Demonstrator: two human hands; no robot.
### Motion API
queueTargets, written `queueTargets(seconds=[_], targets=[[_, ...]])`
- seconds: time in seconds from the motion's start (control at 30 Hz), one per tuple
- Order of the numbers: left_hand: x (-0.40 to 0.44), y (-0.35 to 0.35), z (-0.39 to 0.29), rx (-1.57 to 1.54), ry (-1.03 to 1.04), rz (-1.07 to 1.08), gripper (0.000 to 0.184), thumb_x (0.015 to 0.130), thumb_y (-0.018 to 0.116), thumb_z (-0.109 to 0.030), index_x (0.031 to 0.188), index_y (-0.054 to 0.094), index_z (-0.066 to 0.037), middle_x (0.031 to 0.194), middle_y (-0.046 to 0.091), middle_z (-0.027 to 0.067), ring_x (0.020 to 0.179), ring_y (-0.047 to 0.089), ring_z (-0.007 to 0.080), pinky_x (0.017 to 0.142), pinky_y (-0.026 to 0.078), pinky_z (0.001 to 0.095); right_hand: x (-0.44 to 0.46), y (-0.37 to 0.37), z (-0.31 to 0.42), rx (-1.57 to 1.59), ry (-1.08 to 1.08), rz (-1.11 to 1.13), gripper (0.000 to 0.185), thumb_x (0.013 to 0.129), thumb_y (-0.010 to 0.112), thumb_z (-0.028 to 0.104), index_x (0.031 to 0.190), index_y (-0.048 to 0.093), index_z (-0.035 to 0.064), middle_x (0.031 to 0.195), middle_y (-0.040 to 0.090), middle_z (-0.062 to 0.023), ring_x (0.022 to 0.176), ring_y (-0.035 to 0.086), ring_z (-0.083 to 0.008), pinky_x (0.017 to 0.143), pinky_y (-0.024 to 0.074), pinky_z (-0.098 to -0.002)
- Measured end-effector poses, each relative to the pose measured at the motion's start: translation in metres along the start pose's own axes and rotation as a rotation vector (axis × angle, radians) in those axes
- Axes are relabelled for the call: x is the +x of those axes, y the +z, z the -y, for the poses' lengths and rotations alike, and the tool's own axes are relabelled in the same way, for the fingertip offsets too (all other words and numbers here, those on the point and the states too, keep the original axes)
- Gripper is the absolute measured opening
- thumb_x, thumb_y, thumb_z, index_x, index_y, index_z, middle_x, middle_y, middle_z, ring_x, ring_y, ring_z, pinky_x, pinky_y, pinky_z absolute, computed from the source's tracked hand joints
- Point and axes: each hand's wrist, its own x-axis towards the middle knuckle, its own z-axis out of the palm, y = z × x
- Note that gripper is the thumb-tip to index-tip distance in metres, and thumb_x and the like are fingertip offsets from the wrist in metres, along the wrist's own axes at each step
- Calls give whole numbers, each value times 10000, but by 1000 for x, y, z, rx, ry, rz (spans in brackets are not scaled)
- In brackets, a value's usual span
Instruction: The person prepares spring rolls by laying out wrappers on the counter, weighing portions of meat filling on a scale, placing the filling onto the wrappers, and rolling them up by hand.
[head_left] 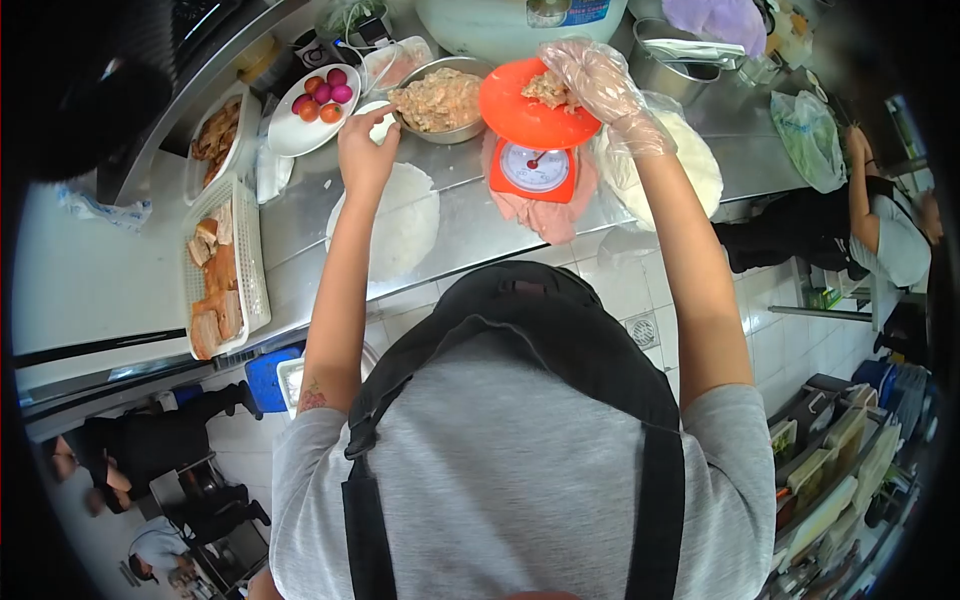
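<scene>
My left hand (368, 150) is bare, its thumb and fingers apart, with the fingertips by the left rim of a metal bowl (475, 132) of pale minced filling (440, 98). My right hand (597, 85), in a clear plastic glove, curls around a small clump of filling (550, 90) on an orange plate (512, 105). That plate rests on an orange kitchen scale (535, 172) standing on a pink cloth (548, 222). A thin round dough sheet (405, 225) lies below my left hand. Under my right wrist is a stack of pale round sheets (685, 170), partly in plastic.
A white plate (287, 135) holds purple eggs and tomatoes. White baskets (258, 270) of cooked meat line the left. A metal pot (665, 75) and a green-filled plastic bag (808, 150) are to the right. Co-workers (890, 235) stand at the right and lower left.
</scene>
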Motion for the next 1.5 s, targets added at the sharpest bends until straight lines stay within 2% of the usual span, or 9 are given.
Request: queueTargets(seconds=[0.1, 0.2, 0.23, 0.43, 0.6, 0.77, 1.03, 1.27, 1.5], targets=[[-34, 8, -12, -163, -92, 105, 282, 827, 750, -141, 1108, 770, -156, 956, 671, 81, 976, 636, 225, 869, 505, 378, 7, 2, -21, -60, -106, -62, 463, 962, 588, 453, 1121, 733, 42, 1095, 720, -198, 1073, 660, -364, 959, 493, -442], [-75, 31, -45, -162, 142, 357, 306, 799, 752, -130, 1105, 765, -146, 967, 665, 86, 992, 630, 243, 880, 514, 396, 9, 0, -26, -133, -232, -36, 449, 1017, 573, 410, 1151, 704, 2, 903, 711, -120, 713, 659, -188, 683, 552, -338], [-87, 41, -53, -130, 258, 418, 311, 791, 754, -133, 1102, 763, -142, 969, 660, 86, 996, 623, 251, 880, 516, 403, 6, -1, -19, -114, -262, -48, 454, 1011, 569, 420, 1145, 710, 11, 991, 730, -137, 826, 673, -247, 799, 543, -375], [-115, 70, -59, -12, 436, 518, 269, 778, 775, -175, 1046, 769, -149, 987, 626, 70, 1000, 585, 271, 861, 504, 412, -6, -7, -10, -239, -209, -96, 474, 975, 600, 456, 1163, 713, 35, 1049, 723, -180, 968, 685, -313, 890, 518, -395], [-116, 76, -48, -34, 442, 485, 146, 787, 779, -240, 896, 763, -143, 974, 604, 40, 1003, 571, 245, 883, 485, 403, -17, -9, 1, -418, -66, -61, 578, 854, 701, 540, 1115, 741, 25, 1051, 715, -238, 994, 693, -369, 912, 525, -436], [-114, 62, -51, -153, 387, 463, 143, 787, 777, -205, 923, 759, -161, 993, 612, 40, 1021, 570, 260, 893, 479, 415, -24, 7, 5, -483, -84, -116, 518, 789, 802, 385, 1166, 723, 40, 930, 712, -203, 895, 702, -342, 847, 550, -426], [-120, 13, -26, -267, 219, 393, 248, 791, 785, -172, 1038, 764, -183, 1068, 625, 57, 1032, 579, 277, 911, 480, 411, -18, 30, -4, -172, -17, -118, 396, 804, 794, 280, 1132, 741, 64, 937, 749, -118, 814, 706, -180, 807, 560, -321], [-115, -12, -10, -331, 171, 307, 263, 782, 802, -160, 1042, 765, -166, 1076, 629, 65, 1037, 594, 280, 913, 498, 393, -16, 20, 34, -182, 223, -158, 337, 804, 761, 291, 1033, 754, 44, 866, 740, -82, 796, 686, -140, 751, 549, -294], [-104, -24, -1, -384, 163, 249, 264, 793, 812, -188, 1054, 775, -173, 1036, 640, 65, 1024, 599, 271, 910, 490, 387, -2, 2, 20, 132, 125, -214, 281, 916, 684, 224, 1076, 683, -7, 921, 686, -42, 816, 637, -101, 785, 546, -282]])
